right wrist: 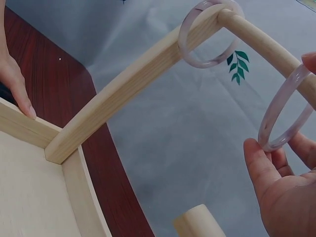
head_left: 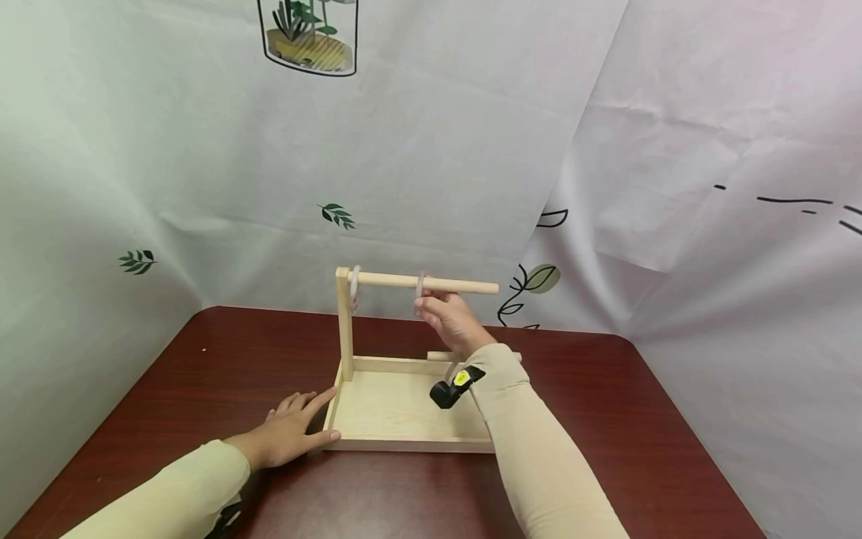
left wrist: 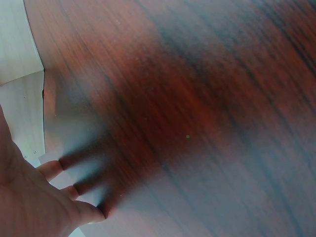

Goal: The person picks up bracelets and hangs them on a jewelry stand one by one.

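Note:
My right hand (head_left: 454, 322) pinches a pale, translucent lilac bangle (right wrist: 273, 111) between thumb and fingers. That bangle encircles the upper wooden rod (head_left: 471, 286) of a stand, around the rod's middle. A second, similar bangle (right wrist: 183, 37) hangs on the same rod, close to the upright post (head_left: 345, 329). The post rises from the back left corner of a shallow wooden tray (head_left: 411, 445). With fingers spread, my left hand (head_left: 286, 434) rests at the tray's left edge, its thumb on the front corner. The left wrist view shows part of that hand beside the tray's side.
A shorter lower rod (head_left: 441, 356) shows behind my right wrist, which hides part of it and of the tray's right side. The stand sits on a dark red-brown table (head_left: 256, 344). White patterned cloth (head_left: 438, 150) hangs behind and beside the table.

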Tool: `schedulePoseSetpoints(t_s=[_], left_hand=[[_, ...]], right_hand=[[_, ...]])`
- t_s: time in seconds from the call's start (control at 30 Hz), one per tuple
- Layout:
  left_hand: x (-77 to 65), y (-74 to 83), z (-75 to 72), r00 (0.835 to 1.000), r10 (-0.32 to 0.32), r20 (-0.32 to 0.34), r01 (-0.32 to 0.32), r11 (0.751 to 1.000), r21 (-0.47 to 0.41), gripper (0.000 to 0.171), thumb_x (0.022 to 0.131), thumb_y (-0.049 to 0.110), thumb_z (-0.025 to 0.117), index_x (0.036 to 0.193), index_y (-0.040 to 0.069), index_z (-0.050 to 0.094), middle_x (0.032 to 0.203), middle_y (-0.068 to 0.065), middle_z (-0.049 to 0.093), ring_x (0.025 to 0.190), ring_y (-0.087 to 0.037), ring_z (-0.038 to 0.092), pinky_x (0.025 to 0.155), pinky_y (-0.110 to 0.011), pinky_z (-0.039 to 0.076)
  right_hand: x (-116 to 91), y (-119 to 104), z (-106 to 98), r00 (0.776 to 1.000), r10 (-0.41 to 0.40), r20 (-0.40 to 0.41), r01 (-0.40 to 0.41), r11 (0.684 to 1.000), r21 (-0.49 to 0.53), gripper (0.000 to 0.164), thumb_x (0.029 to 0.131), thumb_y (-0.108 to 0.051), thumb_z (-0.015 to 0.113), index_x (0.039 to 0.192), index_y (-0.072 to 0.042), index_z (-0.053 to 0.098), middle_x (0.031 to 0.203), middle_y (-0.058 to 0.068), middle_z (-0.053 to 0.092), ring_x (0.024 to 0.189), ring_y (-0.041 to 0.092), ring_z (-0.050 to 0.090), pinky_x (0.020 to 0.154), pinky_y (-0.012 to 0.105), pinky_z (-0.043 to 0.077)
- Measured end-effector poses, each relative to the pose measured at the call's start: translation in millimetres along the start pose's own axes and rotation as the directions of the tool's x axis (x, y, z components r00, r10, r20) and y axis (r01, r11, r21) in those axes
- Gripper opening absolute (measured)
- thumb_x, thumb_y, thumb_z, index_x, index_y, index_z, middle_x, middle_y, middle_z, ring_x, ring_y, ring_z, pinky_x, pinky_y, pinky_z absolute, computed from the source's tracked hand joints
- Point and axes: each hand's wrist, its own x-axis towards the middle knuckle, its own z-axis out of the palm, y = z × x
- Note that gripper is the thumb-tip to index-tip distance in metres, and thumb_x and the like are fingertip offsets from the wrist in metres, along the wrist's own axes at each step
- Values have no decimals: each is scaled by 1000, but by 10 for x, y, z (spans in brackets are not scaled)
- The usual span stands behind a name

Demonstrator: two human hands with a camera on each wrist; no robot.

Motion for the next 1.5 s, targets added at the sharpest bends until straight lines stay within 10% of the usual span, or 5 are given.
schedulePoseSetpoints(t_s=[0.83,1.27,1.5], left_hand=[[16,22,-8,1000,13,-18,-13,1000,5,83,87,62,57,152,19,29,142,-32,35,131,-59,26,93,-79,20],[29,25,-13,1000,19,-16,-19,1000,-1,83,87,62,57,152,19,29,142,-33,35,131,-60,26,93,-79,20],[71,15,-17,1000,19,-15,-19,1000,-12,83,87,62,58,152,19,30,141,-34,35,130,-60,27,93,-78,21]], right_hand=[[-28,-43,-56,999,46,-4,-46,998,-33,18,86,1,54,102,-6,50,100,1,45,97,12,49,106,44,35],[-93,-66,-140,997,69,35,-65,993,-99,58,92,-1,50,146,5,29,138,18,33,138,31,29,113,47,26],[-208,-149,-248,996,83,-39,-92,880,-466,57,94,-19,57,144,-2,37,149,18,36,137,31,37,110,44,32]])
